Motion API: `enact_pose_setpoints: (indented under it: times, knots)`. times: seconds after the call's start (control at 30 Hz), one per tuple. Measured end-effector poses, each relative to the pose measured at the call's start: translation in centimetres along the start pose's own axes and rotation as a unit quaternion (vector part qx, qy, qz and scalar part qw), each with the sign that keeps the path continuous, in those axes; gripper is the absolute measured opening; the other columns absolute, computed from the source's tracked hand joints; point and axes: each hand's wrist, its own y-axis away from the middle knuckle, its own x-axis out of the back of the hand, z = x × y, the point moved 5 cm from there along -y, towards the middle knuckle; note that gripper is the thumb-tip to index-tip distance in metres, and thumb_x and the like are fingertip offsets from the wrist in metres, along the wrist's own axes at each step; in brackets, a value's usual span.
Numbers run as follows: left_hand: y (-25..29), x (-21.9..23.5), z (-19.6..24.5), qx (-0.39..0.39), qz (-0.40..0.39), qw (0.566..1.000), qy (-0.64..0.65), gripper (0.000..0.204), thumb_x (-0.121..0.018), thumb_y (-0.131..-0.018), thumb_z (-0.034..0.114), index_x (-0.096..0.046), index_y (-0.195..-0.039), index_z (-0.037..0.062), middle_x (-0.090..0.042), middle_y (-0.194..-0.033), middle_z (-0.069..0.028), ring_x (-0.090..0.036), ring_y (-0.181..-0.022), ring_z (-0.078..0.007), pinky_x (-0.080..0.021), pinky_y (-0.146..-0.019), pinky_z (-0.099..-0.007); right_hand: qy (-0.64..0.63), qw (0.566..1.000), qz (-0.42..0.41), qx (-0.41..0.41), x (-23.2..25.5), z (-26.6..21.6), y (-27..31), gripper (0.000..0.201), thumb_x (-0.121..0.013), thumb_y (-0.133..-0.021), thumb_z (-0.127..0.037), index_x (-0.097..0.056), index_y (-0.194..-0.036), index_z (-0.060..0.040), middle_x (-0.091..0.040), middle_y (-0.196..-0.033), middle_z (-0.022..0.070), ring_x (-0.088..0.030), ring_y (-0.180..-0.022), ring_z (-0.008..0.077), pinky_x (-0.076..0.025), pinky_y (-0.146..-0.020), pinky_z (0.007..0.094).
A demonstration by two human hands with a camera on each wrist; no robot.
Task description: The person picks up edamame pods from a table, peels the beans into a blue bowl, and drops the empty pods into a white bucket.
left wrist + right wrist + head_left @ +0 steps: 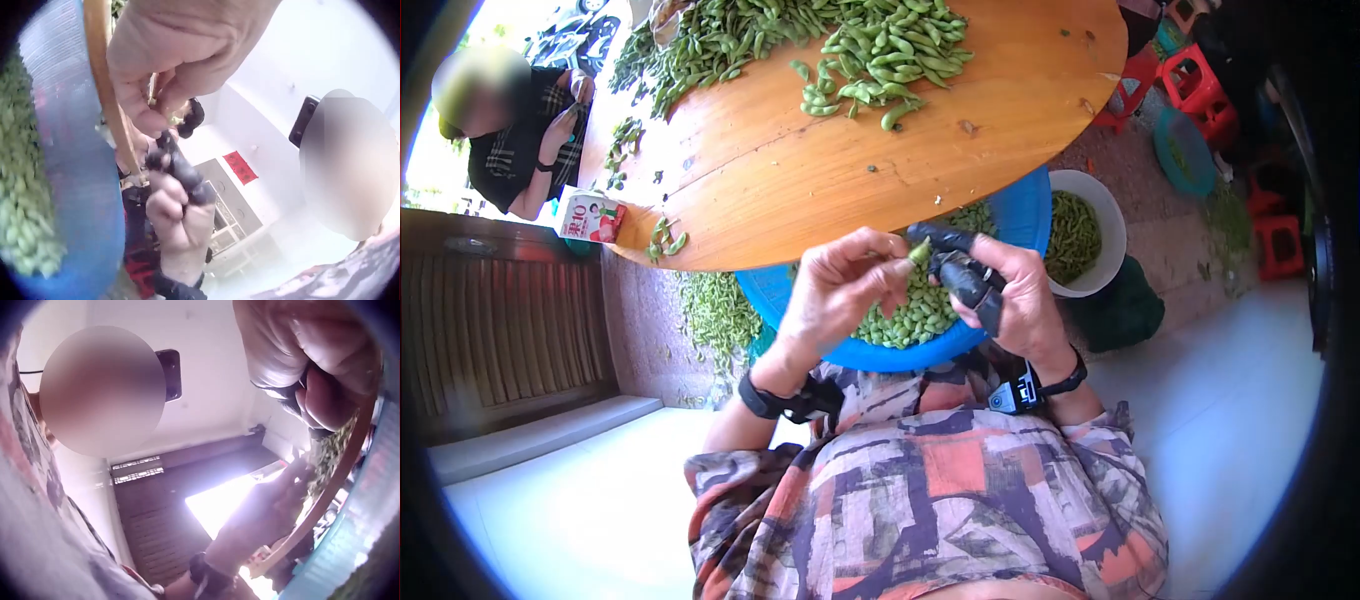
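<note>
Above a blue basin (pixel 880 360), my left hand (pixel 845 290) pinches a green edamame pod (pixel 919 252) between thumb and fingertips. The right hand (pixel 1022 305) meets it from the other side, gripping the pod's end with its thumb and forefinger, which wear black coverings (pixel 972 285). Shelled green beans (pixel 910 318) fill the basin below both hands. In the left wrist view the pod is mostly hidden behind the left fingers, and the covered right fingertips sit right under them. The right wrist view shows the right hand's curled fingers large and close.
A wooden table (pixel 780 180) bears heaps of edamame pods (pixel 895 50) and a printed carton (pixel 592 215). At right stand a white bucket (pixel 1110 230) of pods and red stools (pixel 1190 80). Pods (pixel 718 310) litter the floor at left. Another person (pixel 520 140) sits across the table.
</note>
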Motion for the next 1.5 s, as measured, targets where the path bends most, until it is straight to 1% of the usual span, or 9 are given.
enact_pose_setpoints:
  times: [0.47, 0.53, 0.67, 0.87, 0.97, 1.2, 1.27, 1.4, 1.5]
  knots:
    - [0.5, -1.8, -4.8, 0.080, -0.009, 0.972, 0.222, 0.009, -0.065, -0.090, 0.008, -0.064, -0.097, 0.0023, -0.062, -0.075, -0.0055, -0.048, -0.051, -0.0103, -0.035, -0.045, -0.0219, -0.053, 0.995, -0.062, -0.048, 0.3, 2.9, 0.1, 0.024, -0.054, -0.091, -0.013, -0.067, -0.108, -0.0020, -0.052, -0.066, -0.0043, -0.046, -0.059, 0.0011, -0.034, -0.051, 0.0182]
    - [0.3, -2.3, -6.1, 0.100, -0.034, 0.937, 0.333, 0.011, -0.065, -0.090, 0.011, -0.064, -0.097, 0.0032, -0.062, -0.077, -0.0054, -0.044, -0.049, -0.0096, -0.031, -0.044, -0.0223, -0.245, 0.957, -0.099, -0.120, 0.1, 4.8, 0.2, 0.029, -0.052, -0.094, -0.018, -0.065, -0.110, 0.0020, -0.051, -0.066, -0.0049, -0.045, -0.057, 0.0015, -0.034, -0.050, 0.0175]
    - [0.3, -1.9, -6.4, 0.104, -0.025, 0.959, 0.262, 0.013, -0.062, -0.094, 0.014, -0.064, -0.100, 0.0019, -0.063, -0.080, -0.0053, -0.044, -0.050, -0.0089, -0.031, -0.043, -0.0219, -0.259, 0.958, -0.082, -0.089, -0.1, 5.6, 0.4, 0.034, -0.049, -0.097, -0.022, -0.062, -0.111, 0.0057, -0.050, -0.067, -0.0051, -0.044, -0.056, 0.0017, -0.034, -0.049, 0.0167]
    - [0.7, -1.9, -5.6, 0.052, 0.074, 0.994, 0.059, 0.015, -0.067, -0.093, 0.016, -0.062, -0.091, 0.0020, -0.057, -0.064, 0.0022, -0.052, -0.055, -0.0039, -0.039, -0.047, -0.0197, 0.024, 0.994, 0.020, -0.101, -0.4, 3.2, 0.6, 0.019, -0.059, -0.092, -0.010, -0.066, -0.107, 0.0006, -0.052, -0.070, -0.0014, -0.049, -0.060, 0.0062, -0.039, -0.054, 0.0218]
    - [0.4, -1.8, -5.4, 0.029, 0.070, 0.997, 0.001, 0.017, -0.065, -0.094, 0.018, -0.062, -0.089, 0.0022, -0.057, -0.063, 0.0031, -0.052, -0.056, -0.0040, -0.040, -0.048, -0.0196, 0.155, 0.986, 0.034, 0.054, -0.5, 2.0, 0.7, 0.029, -0.056, -0.075, 0.009, -0.064, -0.102, 0.0027, -0.056, -0.080, 0.0140, -0.057, -0.072, 0.0237, -0.045, -0.063, 0.0319]
    - [-0.4, -1.7, -4.8, -0.026, 0.032, 0.994, -0.099, 0.016, -0.057, -0.098, 0.012, -0.061, -0.092, -0.0019, -0.059, -0.067, -0.0022, -0.056, -0.058, -0.0078, -0.046, -0.054, -0.0245, 0.240, 0.963, 0.036, 0.119, -0.4, 2.3, 0.4, 0.030, -0.055, -0.066, 0.010, -0.061, -0.095, 0.0033, -0.051, -0.079, 0.0168, -0.056, -0.071, 0.0363, -0.046, -0.062, 0.0373]
    - [-0.4, -2.1, -3.6, -0.141, 0.053, 0.961, -0.233, 0.015, -0.055, -0.098, 0.010, -0.061, -0.098, -0.0036, -0.062, -0.080, -0.0044, -0.056, -0.072, -0.0049, -0.046, -0.063, -0.0217, 0.327, 0.916, 0.096, 0.210, -1.1, 1.8, 0.8, 0.029, -0.057, -0.067, 0.009, -0.059, -0.095, 0.0047, -0.051, -0.083, 0.0176, -0.057, -0.072, 0.0380, -0.047, -0.062, 0.0411]
    - [-0.5, -2.0, -4.2, -0.106, 0.059, 0.963, -0.240, 0.014, -0.053, -0.094, 0.005, -0.062, -0.102, -0.0035, -0.061, -0.086, -0.0042, -0.055, -0.080, -0.0042, -0.046, -0.069, -0.0215, 0.350, 0.894, 0.128, 0.247, -1.9, 1.9, 1.3, 0.028, -0.058, -0.066, 0.009, -0.058, -0.095, 0.0057, -0.051, -0.086, 0.0188, -0.057, -0.075, 0.0394, -0.048, -0.064, 0.0424]
    - [-1.1, -1.8, -5.2, -0.011, 0.029, 0.998, -0.046, 0.021, -0.053, -0.095, 0.008, -0.063, -0.111, -0.0015, -0.063, -0.087, -0.0031, -0.056, -0.079, -0.0076, -0.047, -0.071, -0.0238, 0.344, 0.896, 0.130, 0.251, -1.5, 1.5, 1.3, 0.032, -0.057, -0.066, 0.010, -0.060, -0.098, 0.0053, -0.053, -0.086, 0.0179, -0.058, -0.077, 0.0390, -0.049, -0.065, 0.0389]
